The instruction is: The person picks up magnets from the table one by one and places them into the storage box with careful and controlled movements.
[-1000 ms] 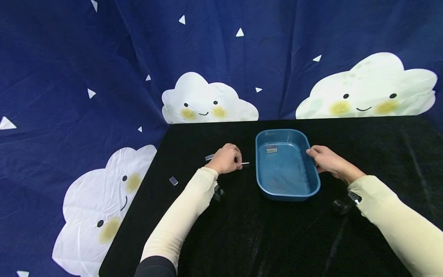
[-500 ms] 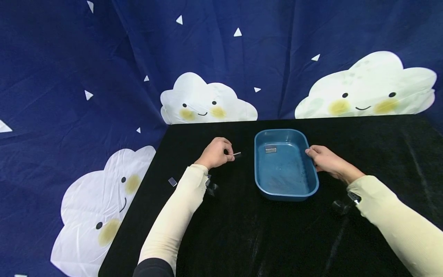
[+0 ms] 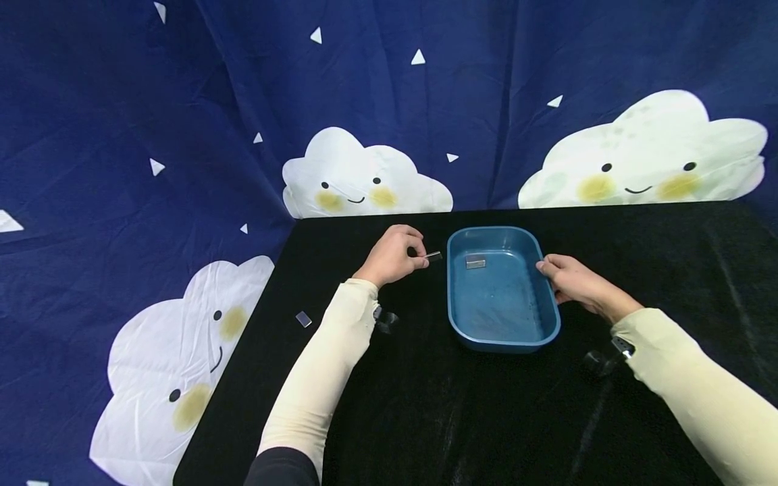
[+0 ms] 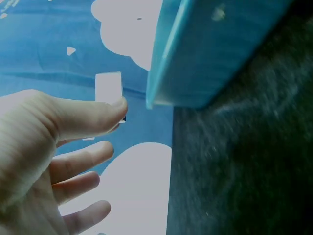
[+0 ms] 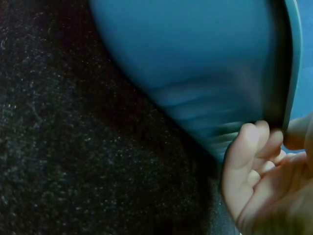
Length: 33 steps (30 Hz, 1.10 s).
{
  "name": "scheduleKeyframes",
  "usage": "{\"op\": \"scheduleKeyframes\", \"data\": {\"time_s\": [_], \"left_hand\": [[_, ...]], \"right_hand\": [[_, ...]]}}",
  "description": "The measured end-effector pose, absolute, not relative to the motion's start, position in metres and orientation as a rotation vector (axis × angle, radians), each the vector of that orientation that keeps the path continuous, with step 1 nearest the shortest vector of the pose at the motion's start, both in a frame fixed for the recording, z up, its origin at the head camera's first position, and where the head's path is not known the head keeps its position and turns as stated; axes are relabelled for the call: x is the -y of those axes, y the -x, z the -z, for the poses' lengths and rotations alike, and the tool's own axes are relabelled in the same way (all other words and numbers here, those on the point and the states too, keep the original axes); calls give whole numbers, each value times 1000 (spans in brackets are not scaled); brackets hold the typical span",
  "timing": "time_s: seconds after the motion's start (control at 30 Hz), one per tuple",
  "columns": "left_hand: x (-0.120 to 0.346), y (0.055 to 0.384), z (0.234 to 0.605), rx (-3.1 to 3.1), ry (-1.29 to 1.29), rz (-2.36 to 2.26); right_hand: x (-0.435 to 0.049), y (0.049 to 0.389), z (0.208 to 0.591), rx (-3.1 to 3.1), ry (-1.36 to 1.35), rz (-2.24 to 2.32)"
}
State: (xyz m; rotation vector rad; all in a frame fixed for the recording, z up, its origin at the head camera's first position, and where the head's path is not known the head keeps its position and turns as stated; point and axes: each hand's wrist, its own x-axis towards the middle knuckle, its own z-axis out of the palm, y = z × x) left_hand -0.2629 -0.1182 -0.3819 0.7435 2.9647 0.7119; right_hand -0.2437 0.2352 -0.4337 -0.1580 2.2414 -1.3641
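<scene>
Left grip (image 3: 394,257) pinching one tile (image 4: 108,88), one loose (image 3: 304,319), perhaps several (image 3: 475,261) in tub (image 3: 504,304)

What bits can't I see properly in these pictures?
Head: how many silver pieces are in the blue tray; too small to count.
Head: any marks on the loose piece; too small.
Left wrist: part of the held piece, behind the left hand's thumb.
Left wrist: the tray's floor, hidden by its wall.
Right wrist: part of the right hand, cut off by the right edge.
</scene>
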Motion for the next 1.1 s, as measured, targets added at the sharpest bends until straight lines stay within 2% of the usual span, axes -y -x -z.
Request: {"op": "scheduleKeyframes", "data": {"time_s": [1.1], "left_hand": [[30, 255, 359, -3009, -925, -537]], "right_hand": [[-237, 249, 440, -2193, 122, 1365]]}}
